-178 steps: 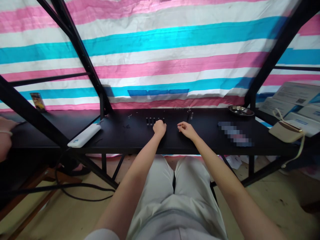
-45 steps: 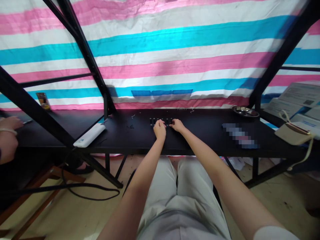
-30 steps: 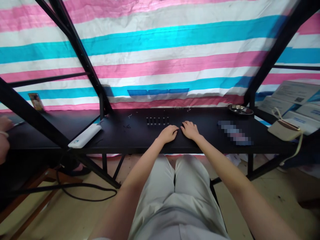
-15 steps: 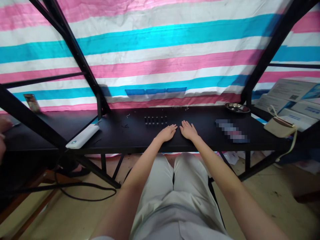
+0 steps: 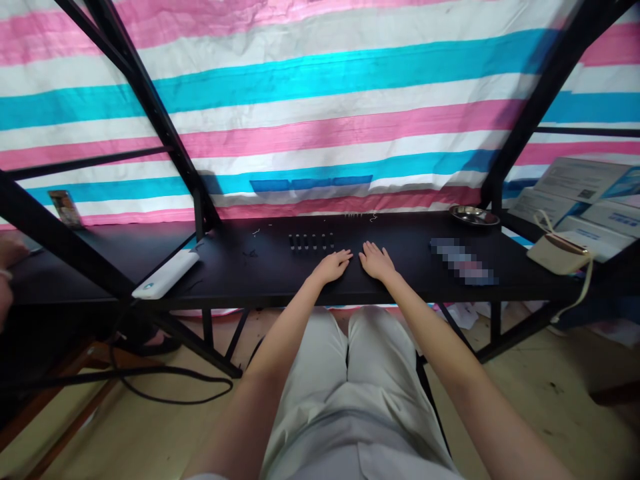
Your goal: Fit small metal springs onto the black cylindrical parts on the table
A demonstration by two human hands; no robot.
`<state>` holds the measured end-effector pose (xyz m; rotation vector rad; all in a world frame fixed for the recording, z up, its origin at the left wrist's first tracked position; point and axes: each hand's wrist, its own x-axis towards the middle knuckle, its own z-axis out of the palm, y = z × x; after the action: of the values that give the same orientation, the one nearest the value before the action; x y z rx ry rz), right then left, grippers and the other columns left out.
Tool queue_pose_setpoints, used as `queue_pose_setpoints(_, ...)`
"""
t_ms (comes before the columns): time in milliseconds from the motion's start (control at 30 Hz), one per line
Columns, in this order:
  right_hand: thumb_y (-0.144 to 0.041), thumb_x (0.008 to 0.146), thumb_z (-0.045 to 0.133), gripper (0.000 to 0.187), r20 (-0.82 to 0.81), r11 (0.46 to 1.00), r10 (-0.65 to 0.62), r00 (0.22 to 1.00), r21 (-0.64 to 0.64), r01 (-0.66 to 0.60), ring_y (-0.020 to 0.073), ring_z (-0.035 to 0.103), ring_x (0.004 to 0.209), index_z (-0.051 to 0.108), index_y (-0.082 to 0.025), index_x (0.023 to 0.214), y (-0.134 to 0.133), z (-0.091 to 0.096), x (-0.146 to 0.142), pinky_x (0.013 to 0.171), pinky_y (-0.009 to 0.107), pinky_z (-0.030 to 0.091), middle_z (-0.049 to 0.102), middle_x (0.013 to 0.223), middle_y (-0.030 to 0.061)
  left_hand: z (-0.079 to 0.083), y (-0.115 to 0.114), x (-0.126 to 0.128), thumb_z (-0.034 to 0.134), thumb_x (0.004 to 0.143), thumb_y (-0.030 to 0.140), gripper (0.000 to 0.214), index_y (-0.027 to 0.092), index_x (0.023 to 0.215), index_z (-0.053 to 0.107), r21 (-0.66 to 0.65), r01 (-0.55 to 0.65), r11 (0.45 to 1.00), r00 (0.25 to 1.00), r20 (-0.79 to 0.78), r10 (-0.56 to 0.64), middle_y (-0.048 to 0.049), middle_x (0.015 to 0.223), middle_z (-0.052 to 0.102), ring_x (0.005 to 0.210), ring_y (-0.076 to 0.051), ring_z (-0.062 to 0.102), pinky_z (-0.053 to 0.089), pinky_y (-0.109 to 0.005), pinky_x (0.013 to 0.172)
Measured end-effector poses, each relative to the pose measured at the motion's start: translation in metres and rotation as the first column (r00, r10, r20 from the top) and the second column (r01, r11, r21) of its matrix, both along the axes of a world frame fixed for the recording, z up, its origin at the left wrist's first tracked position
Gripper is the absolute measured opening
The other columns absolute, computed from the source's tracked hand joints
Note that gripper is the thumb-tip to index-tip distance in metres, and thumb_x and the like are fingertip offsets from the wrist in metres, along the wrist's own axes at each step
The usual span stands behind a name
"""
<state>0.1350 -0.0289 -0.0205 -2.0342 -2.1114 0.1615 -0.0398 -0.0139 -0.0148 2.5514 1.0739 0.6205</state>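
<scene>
Both of my hands lie palm down on the black table (image 5: 240, 277). My left hand (image 5: 334, 266) rests with fingers stretched out and nothing in it, just in front of a row of several small dark cylinders with light lower ends (image 5: 307, 242). To its right, a small gap away, my right hand (image 5: 376, 261) is flat with fingers slightly spread, and it too holds nothing. Tiny pale pieces (image 5: 353, 215) are lined up at the table's back edge, too small to name. Thin white scraps (image 5: 256, 232) lie behind on the left.
On the left lies a white oblong device (image 5: 166, 274). A shiny metal dish (image 5: 474, 215), a blurred-out item (image 5: 465, 262), a beige pouch (image 5: 559, 253) and white boxes (image 5: 583, 180) are on the right. Black frame posts (image 5: 165, 120) rise at both sides. Another person's hand (image 5: 13, 250) shows far left.
My two hands stay flat in nearly the same spots, and the row of cylinders is unmoved. At the far left, the other person's hand has shifted slightly.
</scene>
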Motion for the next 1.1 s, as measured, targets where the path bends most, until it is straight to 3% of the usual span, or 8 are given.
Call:
queue_pose_setpoints(567,-0.035,0.091,0.020,0.054,0.011,0.999,-0.011,1.000,0.047,0.011,0.0207,0.021,0.134,0.031,-0.010,0.138,-0.006,0.003,-0.004,0.107,0.043,0.017,0.026,0.146,0.0102,-0.001,0.000,-0.002,0.040,0.085,0.021,0.039,0.017,0.119,0.056,0.005,0.005,1.000,1.000,0.019,-0.005,-0.0056,0.131,0.049,0.124,-0.018,0.042,0.030,-0.035,0.107)
queue_pose_setpoints(667,-0.034,0.088,0.027,0.056,0.032,0.966,-0.131,0.991,0.229,0.121,0.0239,0.020,0.133,0.027,-0.011,0.139,-0.010,0.009,0.002,0.106,0.050,0.016,0.021,0.147,0.0119,0.000,-0.001,-0.003,0.039,0.085,0.021,0.039,0.015,0.119,0.056,0.000,0.007,1.000,1.000,0.020,-0.007,-0.0066,0.131,0.049,0.124,-0.018,0.042,0.029,-0.035,0.107)
queue_pose_setpoints(767,-0.032,0.086,0.032,0.058,-0.009,0.862,-0.342,0.940,0.395,0.318,0.0305,0.017,0.132,0.024,-0.010,0.140,-0.012,0.014,0.022,0.100,0.061,0.013,0.015,0.148,0.0154,0.000,-0.001,-0.003,0.039,0.084,0.022,0.039,0.015,0.119,0.057,-0.013,-0.001,1.000,1.000,0.024,0.001,-0.0066,0.130,0.049,0.124,-0.018,0.042,0.029,-0.035,0.108)
queue_pose_setpoints(867,-0.032,0.084,0.037,0.060,-0.101,0.790,-0.477,0.873,0.386,0.476,0.0354,0.021,0.129,0.028,-0.009,0.139,-0.010,0.015,0.053,0.097,0.064,0.016,0.016,0.147,0.0173,-0.001,0.000,-0.003,0.039,0.084,0.023,0.039,0.018,0.118,0.057,-0.021,-0.006,1.000,0.999,0.032,0.007,-0.0049,0.130,0.050,0.124,-0.018,0.042,0.029,-0.036,0.107)
queue_pose_setpoints(933,-0.035,0.083,0.039,0.061,-0.150,0.772,-0.504,0.851,0.365,0.521,0.0376,0.023,0.126,0.030,-0.010,0.138,-0.009,0.013,0.074,0.096,0.064,0.018,0.018,0.146,0.0174,-0.002,0.001,-0.003,0.039,0.084,0.023,0.038,0.019,0.117,0.058,-0.020,-0.007,1.000,0.999,0.039,0.008,-0.0046,0.130,0.050,0.124,-0.018,0.042,0.029,-0.037,0.107)
queue_pose_setpoints(1100,-0.042,0.084,0.037,0.065,-0.239,0.779,-0.533,0.812,0.237,0.581,0.0427,0.025,0.123,0.028,-0.009,0.139,-0.007,0.016,0.104,0.091,0.065,0.023,0.015,0.146,0.0199,0.001,-0.004,-0.003,0.042,0.083,0.025,0.034,0.017,0.108,0.064,0.007,-0.033,0.999,0.993,0.113,0.032,-0.0054,0.120,0.059,0.116,-0.018,0.051,0.036,-0.032,0.101)
